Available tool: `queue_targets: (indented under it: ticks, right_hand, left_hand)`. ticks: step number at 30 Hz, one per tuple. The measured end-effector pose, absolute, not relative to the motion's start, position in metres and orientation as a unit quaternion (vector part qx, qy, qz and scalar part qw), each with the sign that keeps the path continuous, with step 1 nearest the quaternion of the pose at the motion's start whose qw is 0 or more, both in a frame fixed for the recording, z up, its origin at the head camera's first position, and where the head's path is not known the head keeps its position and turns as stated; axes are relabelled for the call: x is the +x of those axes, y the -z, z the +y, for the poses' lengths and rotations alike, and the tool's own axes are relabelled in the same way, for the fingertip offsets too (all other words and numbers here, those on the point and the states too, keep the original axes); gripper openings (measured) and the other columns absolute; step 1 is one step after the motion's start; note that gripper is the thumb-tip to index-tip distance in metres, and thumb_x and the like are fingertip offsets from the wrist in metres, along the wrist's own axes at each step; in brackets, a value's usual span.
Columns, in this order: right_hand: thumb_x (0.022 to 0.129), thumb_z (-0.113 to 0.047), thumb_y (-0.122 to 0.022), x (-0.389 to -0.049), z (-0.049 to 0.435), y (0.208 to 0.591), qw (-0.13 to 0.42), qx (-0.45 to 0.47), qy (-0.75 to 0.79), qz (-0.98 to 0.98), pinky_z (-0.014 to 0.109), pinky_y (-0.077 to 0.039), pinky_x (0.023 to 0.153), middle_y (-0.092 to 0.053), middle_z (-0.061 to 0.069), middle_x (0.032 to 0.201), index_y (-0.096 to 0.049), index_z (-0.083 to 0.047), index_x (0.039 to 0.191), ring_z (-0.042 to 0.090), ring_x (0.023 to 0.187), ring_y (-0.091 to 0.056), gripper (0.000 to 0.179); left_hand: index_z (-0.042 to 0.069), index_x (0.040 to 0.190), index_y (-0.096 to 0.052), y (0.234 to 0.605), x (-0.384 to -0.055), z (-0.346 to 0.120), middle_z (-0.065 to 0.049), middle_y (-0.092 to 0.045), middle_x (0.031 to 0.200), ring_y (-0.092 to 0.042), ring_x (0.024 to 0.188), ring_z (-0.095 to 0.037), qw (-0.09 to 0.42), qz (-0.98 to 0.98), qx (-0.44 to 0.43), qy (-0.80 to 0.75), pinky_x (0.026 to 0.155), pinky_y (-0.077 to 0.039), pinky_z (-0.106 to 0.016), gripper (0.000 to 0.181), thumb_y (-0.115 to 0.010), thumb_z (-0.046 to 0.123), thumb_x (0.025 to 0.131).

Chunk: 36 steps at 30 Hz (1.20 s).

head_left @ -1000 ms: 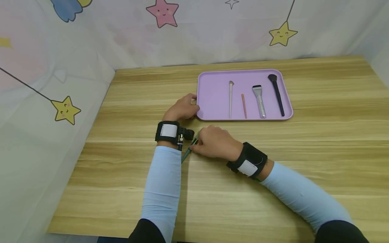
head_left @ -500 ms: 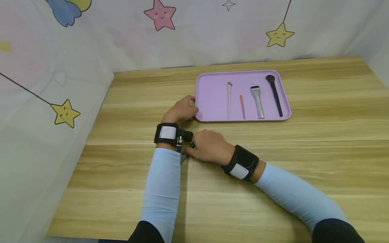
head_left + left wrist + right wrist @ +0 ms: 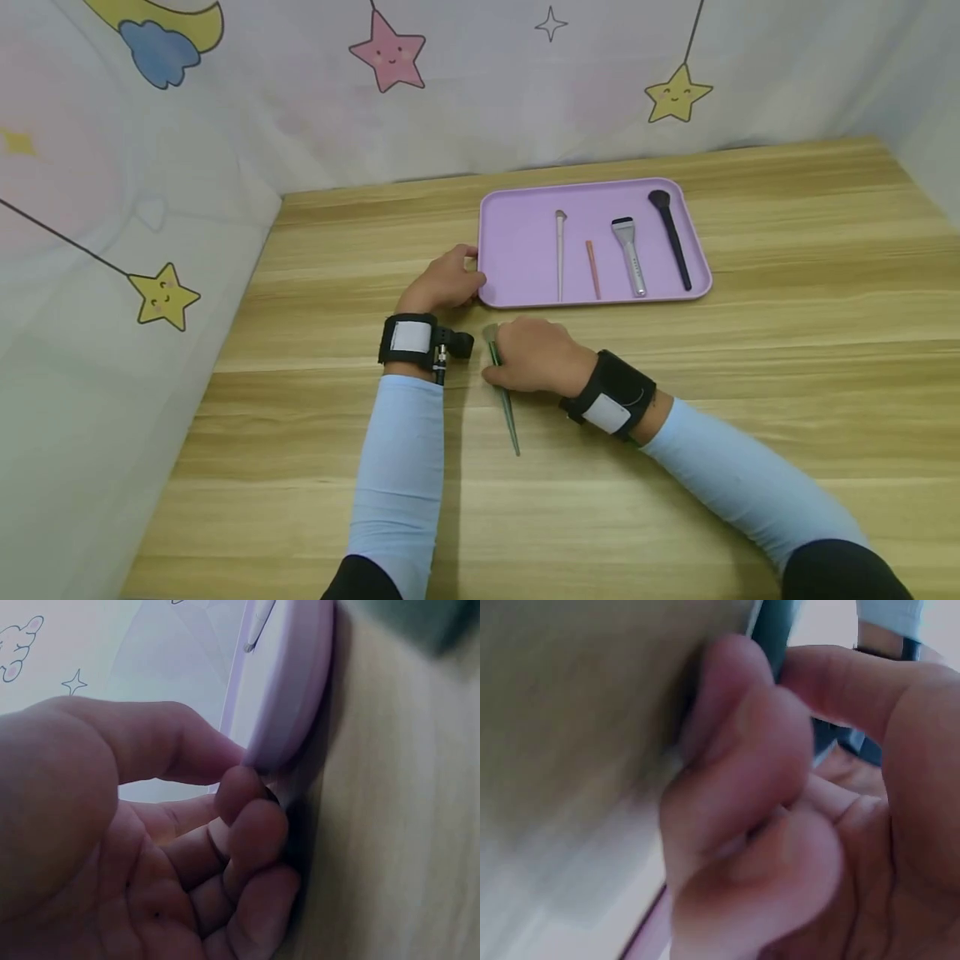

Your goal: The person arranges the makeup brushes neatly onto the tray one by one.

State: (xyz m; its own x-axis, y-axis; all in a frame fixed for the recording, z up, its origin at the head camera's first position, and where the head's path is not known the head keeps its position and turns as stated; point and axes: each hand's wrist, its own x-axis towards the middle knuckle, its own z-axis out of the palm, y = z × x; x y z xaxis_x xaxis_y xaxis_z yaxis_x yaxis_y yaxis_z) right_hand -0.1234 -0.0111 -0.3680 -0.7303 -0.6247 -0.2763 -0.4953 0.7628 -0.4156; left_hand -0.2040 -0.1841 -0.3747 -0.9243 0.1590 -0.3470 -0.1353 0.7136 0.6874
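Observation:
My left hand (image 3: pixel 442 281) holds the left rim of a lilac tray (image 3: pixel 517 242), with the thumb over the edge. In the left wrist view the curled fingertips sit at the underside of the tray's corner (image 3: pixel 289 712). In front of the tray, my right hand (image 3: pixel 547 358) pinches a green makeup brush (image 3: pixel 509 417) between thumb and fingers. Its pale bristle head points toward the tray and its tapered handle runs back toward me, close over the table. The right wrist view shows part of the green handle (image 3: pixel 777 630) between thumb and index finger.
On the tray lie a slim white makeup brush (image 3: pixel 560 258), a short pink stick (image 3: pixel 592 271), a silver flat-topped brush (image 3: pixel 630 258) and a fluffy black brush (image 3: pixel 671 242). The wooden table (image 3: pixel 787 333) meets a star-printed curtain (image 3: pixel 465 125) behind.
The green brush has swung from slanting under my left forearm to pointing down and slightly right, its bristles now showing. My right hand dipped left, then returned right. The left hand stays on the tray.

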Motion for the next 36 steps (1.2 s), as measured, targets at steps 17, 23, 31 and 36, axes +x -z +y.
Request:
queue_targets:
  ticks: [17, 23, 31, 36]
  right_hand:
    - [0.089, -0.023, -0.069, -0.141, 0.011, 0.353, 0.213, -0.320, 0.206, 0.900, 0.024, -0.027, 0.042, -0.031, -0.010, 0.046, -0.043, -0.017, 0.049, 0.006, 0.041, -0.033, 0.048]
    - [0.088, -0.024, -0.067, -0.148, 0.016, 0.349, 0.188, -0.293, 0.242, 0.906, 0.024, -0.026, 0.044, -0.031, -0.011, 0.047, -0.043, -0.019, 0.048, 0.006, 0.043, -0.031, 0.046]
    - [0.089, -0.023, -0.064, -0.155, 0.021, 0.348, 0.150, -0.277, 0.271, 0.910, 0.024, -0.024, 0.044, -0.028, -0.010, 0.046, -0.040, -0.019, 0.046, 0.006, 0.042, -0.028, 0.049]
    - [0.089, -0.025, -0.065, -0.159, 0.025, 0.347, 0.135, -0.264, 0.272, 0.916, 0.025, -0.025, 0.045, -0.031, -0.010, 0.046, -0.043, -0.019, 0.046, 0.007, 0.042, -0.031, 0.049]
  left_hand:
    - [0.005, 0.150, -0.040, 0.376, -0.205, -0.189, -0.010, -0.063, 0.087, -0.057, 0.073, -0.019, 0.187, 0.904, 0.014, -0.383, 0.067, -0.044, -0.030, 0.055, -0.049, 0.019, 0.098]
    - [0.005, 0.149, -0.041, 0.375, -0.206, -0.189, -0.008, -0.060, 0.081, -0.054, 0.069, -0.018, 0.190, 0.899, 0.014, -0.394, 0.066, -0.042, -0.030, 0.055, -0.049, 0.019, 0.097]
    - [0.005, 0.150, -0.040, 0.377, -0.206, -0.189, -0.007, -0.058, 0.078, -0.053, 0.067, -0.017, 0.195, 0.897, 0.013, -0.397, 0.064, -0.041, -0.029, 0.055, -0.049, 0.019, 0.098]
    - [0.005, 0.150, -0.040, 0.377, -0.205, -0.188, -0.008, -0.059, 0.080, -0.053, 0.069, -0.018, 0.196, 0.895, 0.009, -0.401, 0.065, -0.042, -0.029, 0.055, -0.049, 0.018, 0.098]
